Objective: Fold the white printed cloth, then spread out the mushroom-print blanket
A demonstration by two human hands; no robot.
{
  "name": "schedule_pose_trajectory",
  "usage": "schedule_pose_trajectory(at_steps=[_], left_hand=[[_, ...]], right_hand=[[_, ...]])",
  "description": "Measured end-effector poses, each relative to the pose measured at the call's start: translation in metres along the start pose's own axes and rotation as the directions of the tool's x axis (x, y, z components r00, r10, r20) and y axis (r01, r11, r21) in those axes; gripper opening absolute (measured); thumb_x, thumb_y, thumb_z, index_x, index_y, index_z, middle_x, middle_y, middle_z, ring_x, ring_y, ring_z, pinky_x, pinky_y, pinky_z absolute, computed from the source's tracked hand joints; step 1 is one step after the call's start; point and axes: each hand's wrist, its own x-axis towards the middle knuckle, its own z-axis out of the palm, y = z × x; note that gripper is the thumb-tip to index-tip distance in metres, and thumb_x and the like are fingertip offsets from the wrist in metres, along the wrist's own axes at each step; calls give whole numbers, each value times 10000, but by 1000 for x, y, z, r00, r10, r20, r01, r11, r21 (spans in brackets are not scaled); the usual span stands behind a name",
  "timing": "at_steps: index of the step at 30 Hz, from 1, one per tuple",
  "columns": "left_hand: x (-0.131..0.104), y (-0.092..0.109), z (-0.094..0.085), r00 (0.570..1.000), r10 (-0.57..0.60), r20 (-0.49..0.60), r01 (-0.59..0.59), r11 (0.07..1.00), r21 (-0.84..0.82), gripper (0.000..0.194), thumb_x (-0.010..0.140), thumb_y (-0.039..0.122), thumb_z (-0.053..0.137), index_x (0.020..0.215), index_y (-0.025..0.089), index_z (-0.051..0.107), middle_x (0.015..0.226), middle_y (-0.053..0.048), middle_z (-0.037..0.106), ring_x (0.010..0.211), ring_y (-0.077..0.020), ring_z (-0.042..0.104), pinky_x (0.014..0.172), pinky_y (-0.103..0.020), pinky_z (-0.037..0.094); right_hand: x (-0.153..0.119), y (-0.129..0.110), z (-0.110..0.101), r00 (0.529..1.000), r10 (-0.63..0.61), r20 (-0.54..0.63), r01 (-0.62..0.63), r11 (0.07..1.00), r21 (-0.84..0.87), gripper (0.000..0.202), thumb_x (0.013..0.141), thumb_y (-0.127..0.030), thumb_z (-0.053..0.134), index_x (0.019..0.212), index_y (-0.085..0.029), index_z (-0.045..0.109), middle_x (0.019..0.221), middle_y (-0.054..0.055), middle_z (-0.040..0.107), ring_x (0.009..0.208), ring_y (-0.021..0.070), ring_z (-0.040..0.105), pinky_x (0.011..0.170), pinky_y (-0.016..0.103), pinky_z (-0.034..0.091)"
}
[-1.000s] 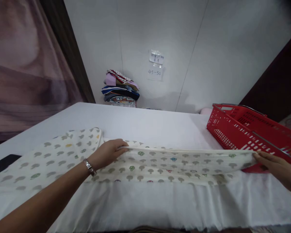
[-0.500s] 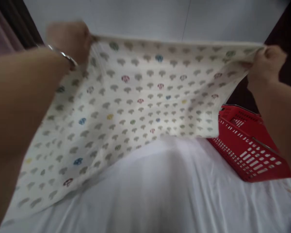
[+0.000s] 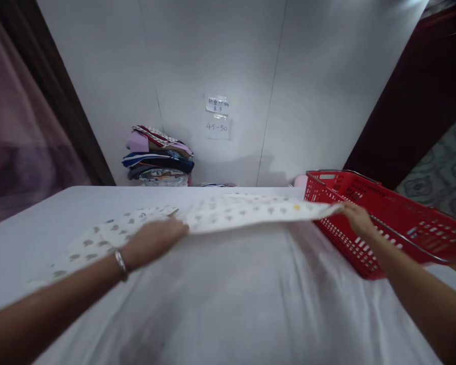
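Cloth (image 3: pixel 247 210) lowered flat — hands (image 3: pixel 154 242) outstretched, gripping edge.

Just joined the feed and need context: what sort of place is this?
Probably a laundry or garment-folding workstation: both hands spread a printed cloth over a white-covered table, a red basket sits beside it, and folded clothes are stacked against the wall.

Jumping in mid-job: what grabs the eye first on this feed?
The cream patterned cloth stretched low over the white table, gripped at one end by the left hand and at the other by the right hand. Next, the bright red basket at the table's right edge, then the stack of folded clothes against the back wall.
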Motion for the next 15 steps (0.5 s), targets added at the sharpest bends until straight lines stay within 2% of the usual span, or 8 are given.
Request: schedule_pose_trajectory(at_steps=[1,3,4,6,8,10,15], left_hand=[[-17,16,29,996,91,21,-88,990,-113,189,806,154,409,839,204,589,767,-21,606,667,-142,560,580,-233,396],[-47,46,77,989,143,-23,-144,955,-259,217,834,156,364,782,228,563,713,-10,593,621,-143,537,552,-244,379],[-58,59,94,987,156,-39,-160,939,-304,222,843,172,356,744,234,544,696,-4,589,604,-149,532,538,-254,373],[-74,78,113,988,139,-67,-154,925,-348,220,846,235,371,664,234,495,634,6,565,562,-168,520,499,-274,349],[-83,88,116,993,81,-89,-108,926,-362,227,839,279,383,631,233,460,598,5,547,534,-182,512,472,-286,328],[-87,94,110,994,31,-100,-67,923,-380,210,830,295,397,638,241,462,600,4,549,535,-190,515,468,-295,328],[-97,113,100,995,61,-77,-88,900,-427,155,812,265,414,679,265,493,700,9,602,624,-201,551,538,-324,393]], right_hand=[[-26,23,10,996,10,90,-8,1000,-19,353,822,-336,431,924,-76,647,1001,140,657,948,201,594,859,311,430],[-74,63,26,966,-13,259,43,993,-109,319,793,-339,436,847,-126,667,1049,136,644,1030,251,563,932,397,406],[-94,78,31,943,-23,333,86,981,-176,290,762,-344,466,782,-147,678,1085,134,631,1095,279,523,974,439,369],[-122,97,35,911,-40,410,156,954,-254,287,744,-340,476,802,-158,690,1166,133,592,1194,296,440,1020,466,322],[-138,106,31,902,-54,429,197,934,-298,327,754,-337,461,897,-152,689,1219,132,558,1231,287,403,1038,467,306],[-146,110,23,904,-75,421,224,922,-315,372,772,-344,439,993,-153,669,1251,128,534,1237,277,398,1046,472,298],[-170,118,8,914,-92,396,222,929,-297,372,758,-354,448,1043,-237,656,1276,106,517,1230,284,414,1055,451,309]])
